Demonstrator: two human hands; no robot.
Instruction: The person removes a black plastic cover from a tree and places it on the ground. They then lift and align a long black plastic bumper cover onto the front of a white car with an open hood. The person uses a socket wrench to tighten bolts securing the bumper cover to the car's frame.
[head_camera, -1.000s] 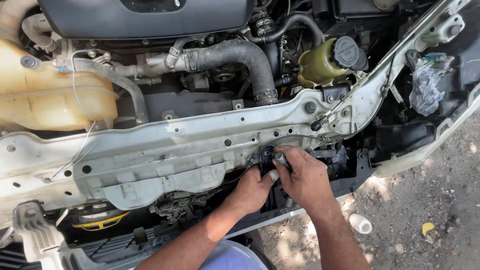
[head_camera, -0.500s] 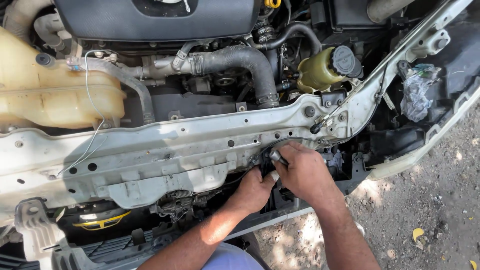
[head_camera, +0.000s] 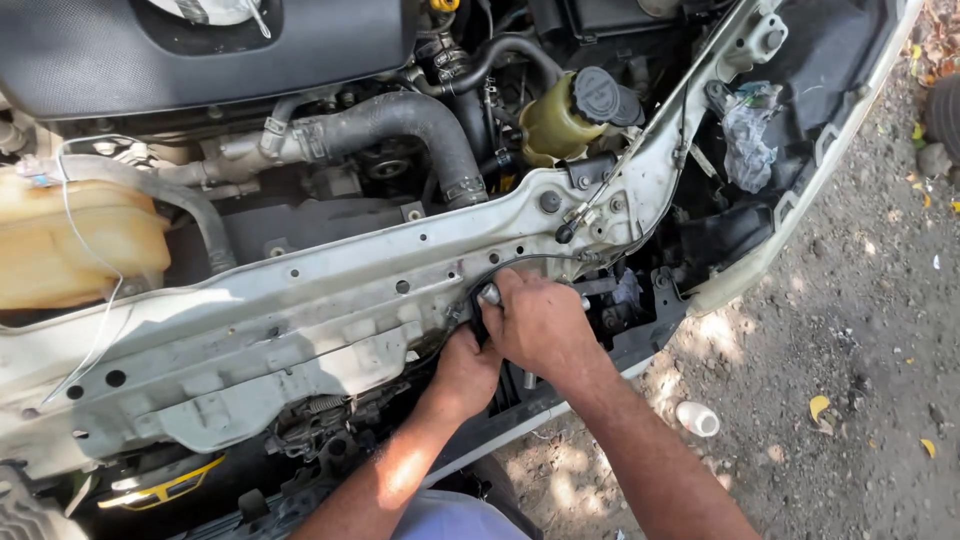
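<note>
Pinching the small metal fitting with your right hand, steady it squarely while your left hand braces below the white crossmember.

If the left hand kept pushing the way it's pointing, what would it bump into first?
Most likely the white metal crossbar of the car's front. The left hand points up toward its lower edge, beside the right hand. Depth is hard to judge.

Outdoor car repair spot on bare ground

We see an open engine bay with a black ribbed rubber hose upper centre, and dusty gravel ground with fallen leaves at right.
</note>
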